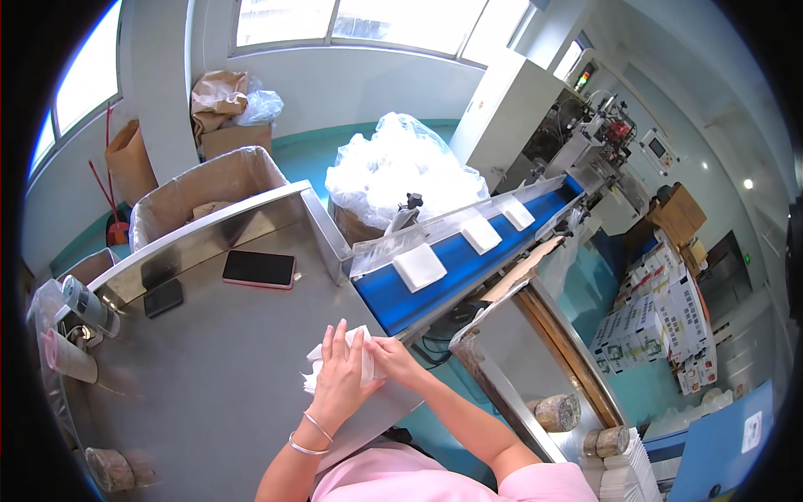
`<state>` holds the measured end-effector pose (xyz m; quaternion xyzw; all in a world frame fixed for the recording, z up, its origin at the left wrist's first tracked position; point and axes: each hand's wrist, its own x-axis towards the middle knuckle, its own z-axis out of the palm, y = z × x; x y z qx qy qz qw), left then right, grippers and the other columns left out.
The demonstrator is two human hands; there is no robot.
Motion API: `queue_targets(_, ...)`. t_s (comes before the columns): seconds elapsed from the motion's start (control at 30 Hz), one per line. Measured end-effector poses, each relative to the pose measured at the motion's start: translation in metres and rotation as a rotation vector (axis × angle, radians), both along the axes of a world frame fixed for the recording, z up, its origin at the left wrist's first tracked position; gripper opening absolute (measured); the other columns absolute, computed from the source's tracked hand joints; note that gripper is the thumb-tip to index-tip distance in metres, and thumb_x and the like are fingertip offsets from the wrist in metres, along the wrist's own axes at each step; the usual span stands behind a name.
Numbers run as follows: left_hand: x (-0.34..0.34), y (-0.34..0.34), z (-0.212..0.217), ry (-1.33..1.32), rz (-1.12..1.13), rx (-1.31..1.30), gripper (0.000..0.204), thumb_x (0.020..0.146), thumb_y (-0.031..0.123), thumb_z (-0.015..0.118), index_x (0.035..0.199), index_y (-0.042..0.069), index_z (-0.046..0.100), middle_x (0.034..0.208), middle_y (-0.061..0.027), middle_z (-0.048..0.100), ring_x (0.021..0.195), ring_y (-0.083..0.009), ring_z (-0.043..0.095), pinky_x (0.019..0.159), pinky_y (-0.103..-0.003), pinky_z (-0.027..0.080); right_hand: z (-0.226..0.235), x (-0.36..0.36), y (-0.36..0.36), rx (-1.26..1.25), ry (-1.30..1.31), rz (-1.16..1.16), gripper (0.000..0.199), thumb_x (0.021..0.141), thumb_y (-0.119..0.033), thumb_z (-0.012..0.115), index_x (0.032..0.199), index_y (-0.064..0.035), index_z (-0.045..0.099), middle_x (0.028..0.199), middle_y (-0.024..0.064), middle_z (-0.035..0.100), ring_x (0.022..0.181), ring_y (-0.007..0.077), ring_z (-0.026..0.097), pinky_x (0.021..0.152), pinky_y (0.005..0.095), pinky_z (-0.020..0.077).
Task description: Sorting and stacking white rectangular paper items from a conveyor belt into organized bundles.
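Observation:
Both my hands meet around a small stack of white folded paper, which looks like napkins [311, 378], over the steel table by the near end of the belt. My left hand [339, 374] lies across the stack with its fingers stretched along it, pressing it. At the stack's right side, my right hand [395, 361] grips the edge with bent fingers. Much of the paper is hidden beneath the hands. On the blue conveyor belt [386, 303] several similar flat white stacks lie in a row, the nearest white stack [420, 268] just beyond my hands.
A black-screened phone [259, 268] and a dark flat case [163, 299] lie on the steel table [209, 368]. Cups [71, 357] stand at its left edge. Beyond are a lined bin [209, 180] and a heap of clear plastic bags [401, 171]. A machine [598, 134] stands at the belt's far end.

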<state>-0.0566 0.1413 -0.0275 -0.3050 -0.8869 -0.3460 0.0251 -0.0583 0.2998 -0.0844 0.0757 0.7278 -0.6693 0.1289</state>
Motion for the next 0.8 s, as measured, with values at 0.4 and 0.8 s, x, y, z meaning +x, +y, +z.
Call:
queue_targets(0.4,0.017,-0.053,-0.026,-0.281,0.312,0.375,0.119,0.06,0.027,0.083,0.144,0.018,0.001,0.145,-0.0254,-0.006,0.135,-0.0439,0.007,0.106,-0.049,0.023,0.001,-0.01,0.017,-0.661,-0.147,-0.582,0.037,0.096,-0.023,0.039,0.123,0.0017,0.039,0.125,0.0155,0.046,0.106,0.0257,0.055,0.086,0.0407,0.0491)
queue_targets(0.8,0.02,-0.049,-0.039,-0.292,0.09,0.277,0.107,0.067,0.026,0.076,0.145,0.02,0.002,0.142,-0.0336,0.008,0.131,-0.0403,0.026,0.105,-0.04,0.03,0.02,-0.01,-0.018,0.254,0.012,0.182,0.064,0.085,-0.036,0.059,0.13,0.0033,0.037,0.116,0.0155,0.055,0.107,0.0207,0.053,0.09,0.0304,0.0423)
